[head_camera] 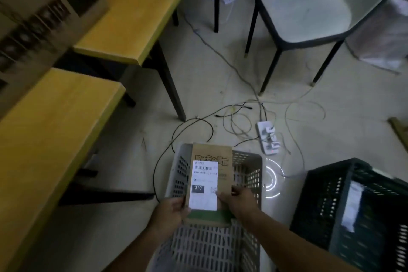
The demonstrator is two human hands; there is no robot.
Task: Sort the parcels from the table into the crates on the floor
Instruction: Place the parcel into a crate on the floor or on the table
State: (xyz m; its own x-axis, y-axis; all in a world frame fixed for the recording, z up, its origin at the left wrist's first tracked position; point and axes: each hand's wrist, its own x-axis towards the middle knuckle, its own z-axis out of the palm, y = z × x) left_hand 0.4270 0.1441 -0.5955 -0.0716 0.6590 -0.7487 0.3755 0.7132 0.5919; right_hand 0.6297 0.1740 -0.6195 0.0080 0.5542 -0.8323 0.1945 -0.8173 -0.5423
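A flat brown cardboard parcel (220,154) with a white shipping label marked 010 hangs above the grey crate (247,170) on the floor. My left hand (170,212) grips its lower left edge and my right hand (237,201) pinches its lower right edge. To the right stands a dark green crate (326,194) with a white-labelled parcel (353,205) inside. A large cardboard box (39,20) lies on the yellow table (55,121) at the left, blurred.
A second yellow table (141,17) stands behind the first. A white chair (302,15) with black legs is at the back right. Cables (234,117) and a power strip (268,137) sprawl across the floor just beyond the grey crate.
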